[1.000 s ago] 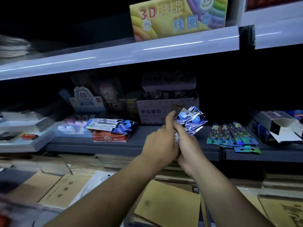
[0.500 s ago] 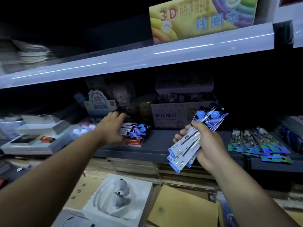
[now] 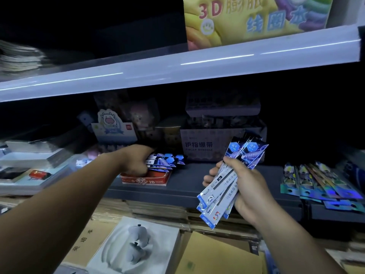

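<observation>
Right hand [image 3: 246,190]: my fingers and thumb are wrapped round the middle of a packet bundle [image 3: 217,194]. It is fanned, with the blue ends above my fingertips and the white ends below my palm.

Left hand [image 3: 134,162]: my fingers are curled over the left end of the shelf packets [image 3: 167,160], and the rest of the stack sticks out to the right of my knuckles. That stack lies on a red box [image 3: 146,179] directly under my left fingers. A row of holographic packs [image 3: 316,184] lies right of my right hand, well apart.
</observation>
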The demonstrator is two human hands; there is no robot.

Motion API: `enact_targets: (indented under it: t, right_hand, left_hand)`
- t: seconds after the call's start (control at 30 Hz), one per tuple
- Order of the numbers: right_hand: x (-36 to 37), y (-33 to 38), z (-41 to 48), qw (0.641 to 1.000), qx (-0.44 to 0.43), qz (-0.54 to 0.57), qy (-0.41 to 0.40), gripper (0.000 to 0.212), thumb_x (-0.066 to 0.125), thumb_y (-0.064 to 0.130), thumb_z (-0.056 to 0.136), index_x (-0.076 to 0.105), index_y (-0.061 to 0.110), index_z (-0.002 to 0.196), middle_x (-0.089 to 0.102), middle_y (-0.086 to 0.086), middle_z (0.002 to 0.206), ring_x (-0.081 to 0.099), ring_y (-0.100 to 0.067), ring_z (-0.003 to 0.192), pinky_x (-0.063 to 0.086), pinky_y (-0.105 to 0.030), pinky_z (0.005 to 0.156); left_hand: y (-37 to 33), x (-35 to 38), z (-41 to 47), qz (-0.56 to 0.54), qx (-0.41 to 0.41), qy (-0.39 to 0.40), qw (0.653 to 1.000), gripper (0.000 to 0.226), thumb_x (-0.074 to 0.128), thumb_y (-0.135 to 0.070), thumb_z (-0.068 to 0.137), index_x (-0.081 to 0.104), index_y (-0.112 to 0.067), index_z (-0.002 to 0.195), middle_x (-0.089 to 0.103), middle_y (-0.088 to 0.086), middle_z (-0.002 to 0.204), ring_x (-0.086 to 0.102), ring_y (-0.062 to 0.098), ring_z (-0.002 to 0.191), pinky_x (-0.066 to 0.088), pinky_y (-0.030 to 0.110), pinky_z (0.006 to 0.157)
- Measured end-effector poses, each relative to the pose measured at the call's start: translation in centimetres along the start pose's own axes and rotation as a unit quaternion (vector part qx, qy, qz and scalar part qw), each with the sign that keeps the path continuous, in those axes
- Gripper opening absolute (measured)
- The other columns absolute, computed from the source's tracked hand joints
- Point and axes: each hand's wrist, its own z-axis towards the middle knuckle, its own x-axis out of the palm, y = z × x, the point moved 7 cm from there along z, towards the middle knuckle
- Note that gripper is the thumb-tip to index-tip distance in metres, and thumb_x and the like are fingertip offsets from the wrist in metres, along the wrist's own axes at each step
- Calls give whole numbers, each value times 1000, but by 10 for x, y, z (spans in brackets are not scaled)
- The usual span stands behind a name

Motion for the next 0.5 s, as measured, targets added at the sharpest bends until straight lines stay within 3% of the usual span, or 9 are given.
enact_targets:
  t: [0.1, 0.2, 0.33, 0.43, 0.5]
  right_hand:
    - [3, -2, 0, 1000, 3, 0, 3, 23, 61, 19, 101, 66, -3, 98, 73, -22, 84, 75, -39, 78, 65, -42, 67]
    - [5, -4, -2, 1000, 5, -7, 4, 24, 61, 20, 101, 66, -4, 99, 73, -22, 86, 75, -39, 79, 65, -42, 67]
    - [4, -2, -5, 1000, 1, -12, -1, 25, 60, 19, 101, 66, -5, 101, 74, -23, 85, 75, -39, 77, 65, -44, 68]
    - [1, 0, -6, 1000, -2, -11, -5, 25, 61, 19, 101, 66, -6, 103, 74, -22, 85, 75, -39, 77, 65, -46, 72]
    - [-1, 1, -5, 1000, -2, -8, -8, 25, 61, 19, 100, 66, -5, 102, 74, -21, 83, 75, -38, 75, 65, -46, 72]
  left_hand:
    - [8, -1, -9, 33, 42, -64, 996, 54, 63, -16, 70, 60, -19, 124, 68, 7, 110, 63, 22, 98, 51, 29, 84]
    - [16, 2, -19, 66, 54, -126, 988, 56, 60, -29, 66, 58, -22, 122, 63, 8, 106, 59, 29, 100, 47, 34, 84]
    - [15, 4, -25, 72, 71, -160, 982, 46, 61, -29, 65, 59, -22, 111, 62, 4, 101, 58, 30, 95, 48, 39, 83]
    - [8, -5, -30, -10, 87, -199, 976, 37, 60, -27, 65, 61, -22, 102, 60, 2, 92, 58, 24, 87, 47, 35, 77]
    - [8, -14, -34, -114, 71, -227, 964, 22, 59, -22, 63, 58, -28, 85, 61, -4, 79, 58, 11, 72, 44, 29, 65]
